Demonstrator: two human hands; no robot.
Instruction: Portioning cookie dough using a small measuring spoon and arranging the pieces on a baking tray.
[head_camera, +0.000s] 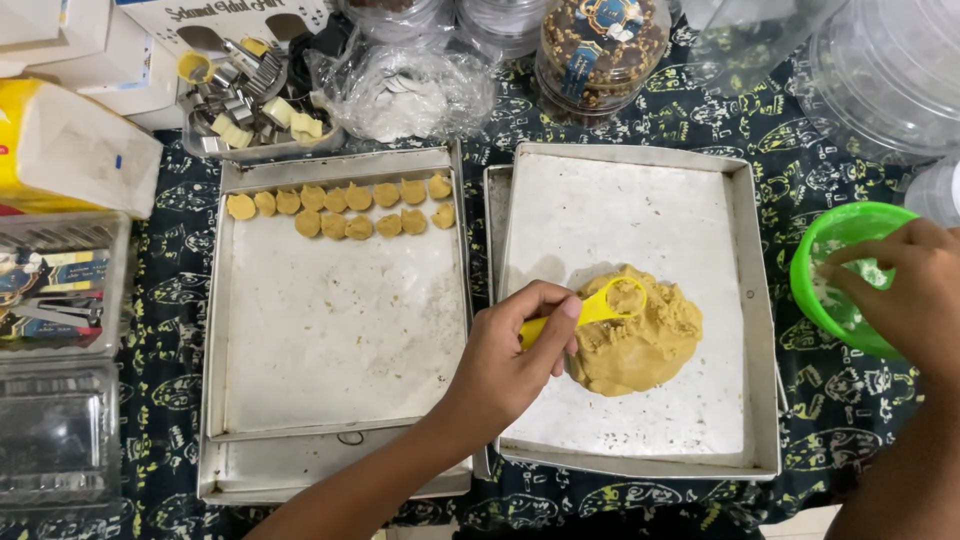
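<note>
Left hand (510, 365) pinches a yellow scoop (597, 305) pressed into the soft dough mound (640, 340); right hand (900, 290), fingers curled, dips into the green bowl (815, 250). Dough looks sticky, crumbly, best lifted from beneath.

Two bare forearms, no sleeves

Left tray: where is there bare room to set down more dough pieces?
The left metal tray is bare below the two rows of round tan dough pieces. The tray's top edge is crowded, as is the table behind, with a tub of metal cutters.
</note>
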